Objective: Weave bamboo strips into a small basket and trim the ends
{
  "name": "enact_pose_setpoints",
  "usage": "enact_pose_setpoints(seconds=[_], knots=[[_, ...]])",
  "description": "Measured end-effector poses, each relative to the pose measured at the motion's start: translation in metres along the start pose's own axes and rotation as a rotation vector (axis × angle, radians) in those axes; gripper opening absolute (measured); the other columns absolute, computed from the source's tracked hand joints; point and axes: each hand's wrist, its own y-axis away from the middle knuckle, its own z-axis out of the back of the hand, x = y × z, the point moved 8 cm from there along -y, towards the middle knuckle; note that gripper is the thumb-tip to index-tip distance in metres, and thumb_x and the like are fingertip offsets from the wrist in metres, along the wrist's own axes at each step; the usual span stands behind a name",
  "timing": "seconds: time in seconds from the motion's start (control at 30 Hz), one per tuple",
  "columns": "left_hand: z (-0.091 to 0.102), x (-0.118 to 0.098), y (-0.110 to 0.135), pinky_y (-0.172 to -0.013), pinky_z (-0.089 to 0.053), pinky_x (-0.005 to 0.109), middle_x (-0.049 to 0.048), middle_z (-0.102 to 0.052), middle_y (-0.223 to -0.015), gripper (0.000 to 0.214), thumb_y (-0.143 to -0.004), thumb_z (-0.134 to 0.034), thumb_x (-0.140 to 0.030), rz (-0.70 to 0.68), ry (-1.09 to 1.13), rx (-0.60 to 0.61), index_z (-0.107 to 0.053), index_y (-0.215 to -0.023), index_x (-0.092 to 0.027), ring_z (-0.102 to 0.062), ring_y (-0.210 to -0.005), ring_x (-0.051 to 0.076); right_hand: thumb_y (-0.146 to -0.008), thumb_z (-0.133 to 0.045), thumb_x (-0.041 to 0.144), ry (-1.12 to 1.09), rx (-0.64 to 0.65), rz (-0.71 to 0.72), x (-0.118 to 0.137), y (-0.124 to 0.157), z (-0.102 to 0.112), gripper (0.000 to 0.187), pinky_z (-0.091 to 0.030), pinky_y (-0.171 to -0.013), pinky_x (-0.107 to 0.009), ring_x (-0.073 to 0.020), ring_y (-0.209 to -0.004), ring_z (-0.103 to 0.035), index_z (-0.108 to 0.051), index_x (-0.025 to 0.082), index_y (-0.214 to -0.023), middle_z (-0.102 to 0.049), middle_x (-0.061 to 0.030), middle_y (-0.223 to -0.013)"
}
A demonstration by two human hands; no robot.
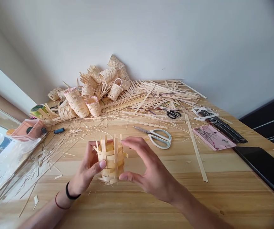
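Observation:
A small half-woven basket [110, 159] of pale bamboo strips stands upright in front of me, loose strip ends sticking up from its rim. My left hand [86, 171] grips its left side, thumb pressed across the weave. My right hand [148, 168] is on its right side, thumb at the base and fingertips pinching a strip at the top rim. Both hands are closed on the basket above the wooden table [151, 200].
A heap of finished small baskets [89, 92] lies at the back, with a pile of bamboo strips [156, 92] beside it. Pale-handled scissors [158, 136], black scissors [174, 114], a pink tray [213, 137], a pink box [27, 128] and a dark slab [265, 168] lie around.

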Motion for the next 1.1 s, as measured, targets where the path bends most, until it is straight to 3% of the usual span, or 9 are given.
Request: enact_pose_setpoints(seconds=[0.17, 0.33, 0.5, 0.77, 0.87, 0.93, 1.03, 1.1], knots=[[0.006, 0.005, 0.000, -0.102, -0.059, 0.050, 0.0108, -0.066, -0.139, 0.032, -0.096, -0.072, -0.043, 0.047, 0.058, -0.066, -0.054, -0.117, -0.026, -0.066, -0.126, 0.032, -0.075, -0.097, 0.038, -0.008, 0.096, -0.006, -0.006, 0.004, -0.023, 0.113, -0.044, -0.126, -0.051, -0.0327, -0.152, -0.044, -0.028, 0.039, -0.164, -0.044, -0.0122, -0.160], [0.004, 0.004, 0.000, -0.101, -0.059, 0.050, 0.0109, -0.066, -0.138, 0.040, -0.095, -0.071, -0.048, 0.097, 0.099, -0.060, -0.050, -0.124, -0.029, -0.065, -0.128, 0.033, -0.059, -0.105, 0.038, -0.017, 0.167, -0.004, -0.008, 0.007, -0.031, 0.142, -0.042, -0.127, -0.056, -0.0373, -0.157, -0.036, -0.014, 0.040, -0.168, -0.036, -0.0140, -0.166], [0.004, 0.008, 0.002, -0.092, -0.062, 0.045, 0.0065, -0.069, -0.133, 0.040, -0.099, -0.067, -0.043, 0.113, 0.110, -0.082, -0.040, -0.128, -0.035, -0.072, -0.116, 0.028, -0.074, -0.099, 0.023, -0.004, 0.111, -0.041, -0.014, 0.007, -0.029, 0.123, -0.045, -0.125, -0.056, -0.0372, -0.153, -0.043, -0.020, 0.038, -0.167, -0.042, -0.0145, -0.161], [0.003, 0.010, 0.003, -0.083, -0.063, 0.038, 0.0029, -0.072, -0.129, 0.024, -0.104, -0.063, -0.041, 0.080, 0.082, -0.064, -0.043, -0.115, -0.033, -0.074, -0.107, 0.023, -0.070, -0.100, 0.020, -0.033, 0.090, -0.022, -0.011, 0.005, -0.028, 0.116, -0.049, -0.123, -0.052, -0.0337, -0.146, -0.050, -0.030, 0.037, -0.161, -0.048, -0.0129, -0.152], [0.005, 0.010, 0.004, -0.085, -0.064, 0.039, 0.0064, -0.066, -0.135, 0.024, -0.107, -0.055, -0.045, 0.083, 0.012, -0.050, -0.043, -0.126, -0.035, -0.073, -0.109, 0.024, -0.072, -0.099, 0.019, -0.027, 0.094, -0.020, -0.010, 0.005, -0.027, 0.116, -0.047, -0.124, -0.051, -0.0331, -0.148, -0.047, -0.029, 0.038, -0.162, -0.046, -0.0123, -0.155], [0.010, 0.003, 0.003, -0.094, -0.063, 0.046, 0.0122, -0.050, -0.154, 0.045, -0.104, -0.058, -0.054, -0.004, -0.173, -0.065, -0.041, -0.141, -0.037, -0.065, -0.128, 0.031, -0.075, -0.096, 0.018, -0.006, 0.064, -0.020, -0.012, 0.004, -0.023, 0.114, -0.045, -0.125, -0.054, -0.0344, -0.150, -0.044, -0.027, 0.038, -0.163, -0.043, -0.0130, -0.157], [0.009, -0.017, 0.006, -0.111, -0.052, 0.063, 0.0186, -0.021, -0.172, 0.102, -0.078, -0.082, -0.068, -0.279, -0.601, -0.069, -0.029, -0.159, -0.037, -0.032, -0.156, 0.046, -0.079, -0.092, 0.020, 0.037, 0.007, -0.031, -0.016, 0.003, -0.014, 0.111, -0.044, -0.124, -0.058, -0.0366, -0.150, -0.043, -0.023, 0.038, -0.164, -0.042, -0.0143, -0.157], [0.002, -0.023, 0.009, -0.116, -0.044, 0.069, 0.0224, -0.020, -0.172, 0.123, -0.069, -0.092, -0.062, -0.403, -0.826, -0.024, -0.022, -0.165, -0.034, -0.024, -0.159, 0.048, -0.078, -0.092, 0.018, 0.059, 0.005, -0.038, -0.018, 0.002, -0.011, 0.113, -0.043, -0.124, -0.059, -0.0369, -0.151, -0.042, -0.021, 0.038, -0.165, -0.041, -0.0140, -0.158]])
